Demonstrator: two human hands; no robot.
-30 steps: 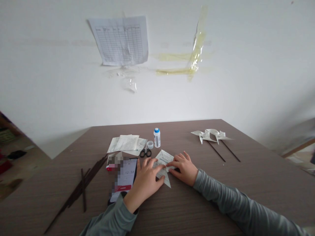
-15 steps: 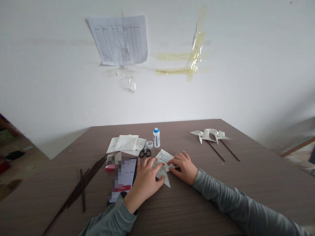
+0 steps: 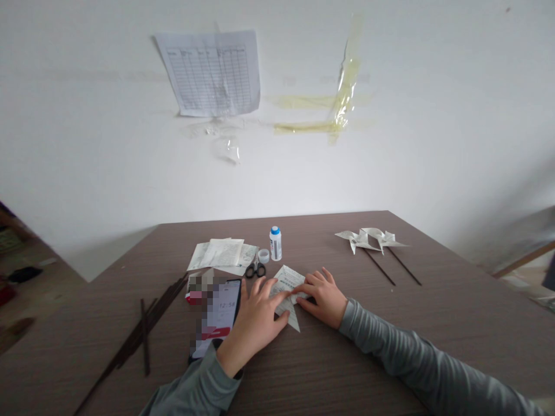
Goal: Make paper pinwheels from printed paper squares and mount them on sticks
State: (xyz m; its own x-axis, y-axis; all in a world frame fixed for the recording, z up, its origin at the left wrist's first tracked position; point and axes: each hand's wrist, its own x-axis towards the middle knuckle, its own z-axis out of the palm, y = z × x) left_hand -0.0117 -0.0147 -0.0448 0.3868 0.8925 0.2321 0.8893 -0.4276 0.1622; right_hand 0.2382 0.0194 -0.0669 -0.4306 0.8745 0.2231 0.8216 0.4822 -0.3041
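Observation:
A printed piece of paper (image 3: 287, 279) with pointed corners lies flat on the table between my hands. My left hand (image 3: 256, 316) rests over its left side with fingers spread, the forefinger reaching to the paper's middle. From the right, my right hand (image 3: 323, 297) has its thumb and forefinger at the paper's right part, their tips close to my left forefinger. My hands cover part of the paper. Just beyond stand black-handled scissors (image 3: 255, 270), a small clear round cap or cup (image 3: 263, 255) and a white bottle with a blue cap (image 3: 275, 245).
A phone (image 3: 217, 318) lies left of my left hand, beside a small red-and-white box (image 3: 195, 292). Dark thin sticks (image 3: 143, 329) lie further left. Paper sheets (image 3: 223, 253) are stacked behind. Two paper pinwheels (image 3: 361, 240) on sticks lie at the right rear, before the wall.
My right forefinger and left forefinger have come together over the paper's middle. Otherwise the hands and paper have hardly moved.

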